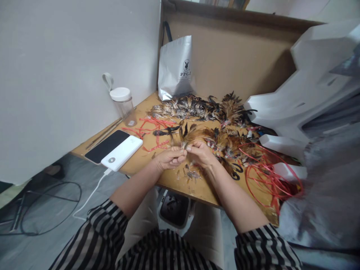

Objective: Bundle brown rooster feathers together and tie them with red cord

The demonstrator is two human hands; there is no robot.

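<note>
Over the front of the wooden table, my left hand (171, 157) and my right hand (201, 153) meet with pinched fingers. Between them they grip the base of a small bunch of feathers (187, 134), brown and black, with its tips fanning up and away from me. Behind my hands a long row of feathers (194, 107) lies across the table. More brown feather bunches (225, 140) lie just right of my right hand. Black-handled scissors (236, 171) rest near my right forearm, their blades hidden. Loose feather scraps (192, 170) are scattered below my hands.
Red plastic string (270, 180) is tangled at the right, with shorter red strips (146, 127) at the left. A phone (108, 144), a white power bank (122, 152) on a cable and a lidded bottle (123, 103) stand left. A silver bag (176, 69) leans behind; a black bin (174, 208) sits below.
</note>
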